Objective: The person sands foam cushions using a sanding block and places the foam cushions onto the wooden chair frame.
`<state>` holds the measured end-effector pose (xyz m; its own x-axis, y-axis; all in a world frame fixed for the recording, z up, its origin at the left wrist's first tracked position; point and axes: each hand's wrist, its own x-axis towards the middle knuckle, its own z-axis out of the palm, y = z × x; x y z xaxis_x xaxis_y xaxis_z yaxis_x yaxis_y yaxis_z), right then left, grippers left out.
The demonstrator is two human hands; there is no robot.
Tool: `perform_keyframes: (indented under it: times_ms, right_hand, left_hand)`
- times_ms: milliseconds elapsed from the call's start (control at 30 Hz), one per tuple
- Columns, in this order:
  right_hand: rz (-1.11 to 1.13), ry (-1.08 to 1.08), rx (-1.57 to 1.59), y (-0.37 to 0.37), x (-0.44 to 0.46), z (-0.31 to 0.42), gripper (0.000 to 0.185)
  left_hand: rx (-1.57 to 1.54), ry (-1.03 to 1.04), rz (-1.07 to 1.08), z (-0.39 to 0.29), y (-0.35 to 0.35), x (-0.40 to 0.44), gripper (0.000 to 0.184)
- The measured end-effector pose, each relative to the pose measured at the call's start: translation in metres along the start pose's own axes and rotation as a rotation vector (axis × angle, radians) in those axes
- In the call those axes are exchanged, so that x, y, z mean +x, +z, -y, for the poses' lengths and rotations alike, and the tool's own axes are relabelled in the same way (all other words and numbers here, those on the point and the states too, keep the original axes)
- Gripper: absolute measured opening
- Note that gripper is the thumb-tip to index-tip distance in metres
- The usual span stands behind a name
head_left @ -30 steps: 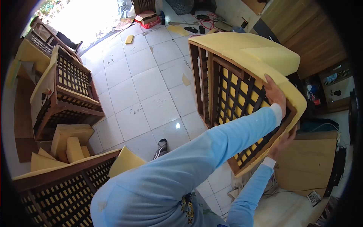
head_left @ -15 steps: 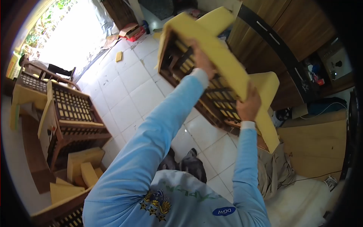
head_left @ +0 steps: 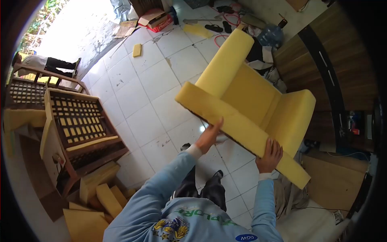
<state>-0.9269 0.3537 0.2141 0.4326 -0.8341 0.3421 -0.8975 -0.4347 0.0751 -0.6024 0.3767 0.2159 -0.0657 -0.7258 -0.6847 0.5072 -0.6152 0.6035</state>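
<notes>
I hold a yellow foam-padded armchair frame (head_left: pixel 225 115) in front of me, tilted, with its padded inner side and two thick side pieces showing. My left hand (head_left: pixel 208 136) is closed on the near edge of its long front strip, the thumb on top and the other fingers partly hidden. Farther right on that same strip, my right hand (head_left: pixel 269 156) grips with its fingers bent over the foam. The chair's underside is hidden from view.
Wooden frames with dark webbing (head_left: pixel 78 119) stand at left, above foam offcuts (head_left: pixel 109 197). A small foam block (head_left: pixel 137 50) lies on the tiled floor (head_left: pixel 141 92). A red box (head_left: pixel 155 20), sandals (head_left: pixel 213 28) and a water jug (head_left: pixel 271 35) sit farther off. A person (head_left: pixel 48 64) is by the doorway.
The armchair frame has turned over from showing its webbed underside to showing its padded inner side. Both my hands have come lower and nearer to me, still holding it.
</notes>
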Motion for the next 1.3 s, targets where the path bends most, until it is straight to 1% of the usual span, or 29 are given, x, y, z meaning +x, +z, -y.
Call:
perform_keyframes:
  times_ms: [33,100,167,233,300,367,433,500,567,600,633,700,767,800,833,867,900,933,967,1000,1033,1067,1100,1133,1200,1233,1267,1300]
  right_hand:
    - [-0.002,-0.009,-0.009,0.002,0.002,-0.002,0.066]
    - [-0.004,-0.008,-0.024,0.003,0.0,-0.004,0.065]
    - [0.008,0.0,-0.021,-0.001,-0.003,-0.004,0.069]
    - [-0.002,-0.001,-0.022,0.003,-0.003,-0.006,0.072]
    - [0.022,0.003,-0.042,0.008,-0.008,-0.01,0.07]
    - [0.058,0.028,-0.029,0.008,-0.01,-0.008,0.071]
    - [0.106,0.067,0.01,0.003,-0.009,-0.006,0.073]
    - [0.165,0.106,0.002,0.0,-0.008,-0.003,0.076]
    - [0.235,0.154,0.022,0.001,-0.011,-0.003,0.084]
    - [0.224,0.18,-0.007,0.002,-0.011,0.0,0.085]
    - [0.217,0.206,-0.034,0.001,-0.009,0.004,0.087]
    - [0.26,0.25,-0.025,-0.01,-0.005,0.013,0.081]
    - [0.289,0.315,-0.049,-0.004,0.005,0.021,0.075]
    - [0.324,0.351,-0.068,-0.009,0.006,0.028,0.072]
    - [0.356,0.375,-0.098,-0.019,0.008,0.033,0.069]
    - [0.389,0.424,-0.09,-0.022,0.013,0.039,0.062]
    - [0.458,0.452,-0.134,-0.028,0.02,0.043,0.063]
    - [0.519,0.48,-0.176,-0.033,0.026,0.047,0.063]
    - [0.574,0.511,-0.216,-0.038,0.032,0.052,0.064]
    - [0.668,0.571,-0.195,-0.044,0.04,0.056,0.062]
    - [0.711,0.514,-0.252,-0.046,0.036,0.052,0.064]
    - [0.753,0.457,-0.305,-0.046,0.034,0.046,0.065]
    - [0.797,0.406,-0.356,-0.041,0.03,0.045,0.067]
    - [0.87,0.438,-0.37,-0.045,0.032,0.052,0.069]
    - [1.014,0.493,-0.392,-0.051,0.052,0.061,0.072]
    - [1.063,0.568,-0.368,-0.047,0.055,0.067,0.073]
    - [1.117,0.642,-0.344,-0.046,0.061,0.07,0.074]
    - [1.174,0.715,-0.325,-0.045,0.07,0.072,0.075]
  left_hand:
    - [0.265,-0.118,0.054,-0.002,-0.025,-0.008,0.097]
    - [0.73,0.084,0.199,-0.03,-0.062,-0.035,0.074]
    - [0.604,0.222,0.164,-0.038,-0.103,-0.044,0.048]
    - [0.467,0.149,0.001,-0.053,-0.146,-0.049,0.037]
    - [0.666,0.173,-0.194,-0.044,-0.199,-0.049,0.034]
    - [0.931,0.188,-0.309,-0.043,-0.231,-0.067,0.032]
    - [1.31,0.181,-0.376,-0.017,-0.272,-0.075,0.037]
    - [1.381,0.0,-0.335,-0.02,-0.29,-0.086,0.041]
    - [1.304,0.041,-0.147,-0.014,-0.329,-0.078,0.047]
    - [1.215,-0.106,-0.148,-0.031,-0.331,-0.073,0.052]
    - [1.131,-0.104,-0.139,-0.042,-0.341,-0.065,0.056]
    - [1.194,-0.208,-0.178,-0.078,-0.356,-0.04,0.055]
    - [1.287,-0.191,-0.156,-0.13,-0.372,0.004,0.053]
    - [1.334,-0.207,-0.136,-0.149,-0.384,0.012,0.052]
    - [1.354,-0.021,-0.091,-0.147,-0.422,0.04,0.048]
    - [1.176,0.033,-0.11,-0.166,-0.429,0.059,0.04]
    - [1.546,0.331,-0.02,-0.171,-0.455,0.09,0.037]
    - [1.44,0.236,-0.014,-0.193,-0.458,0.112,0.043]
    - [1.52,0.128,-0.054,-0.209,-0.458,0.141,0.05]
    - [1.428,0.218,-0.035,-0.222,-0.459,0.165,0.051]
    - [1.456,0.317,-0.004,-0.24,-0.445,0.189,0.053]
    - [1.489,0.334,0.02,-0.254,-0.433,0.217,0.056]
    - [1.484,0.165,0.01,-0.283,-0.399,0.24,0.062]
    - [1.444,0.081,-0.007,-0.301,-0.368,0.269,0.072]
    - [1.456,0.179,0.091,-0.322,-0.325,0.34,0.082]
    - [1.397,0.207,0.116,-0.332,-0.299,0.372,0.086]
    - [1.408,0.312,0.104,-0.333,-0.279,0.411,0.089]
    - [1.334,0.255,0.132,-0.346,-0.249,0.443,0.092]
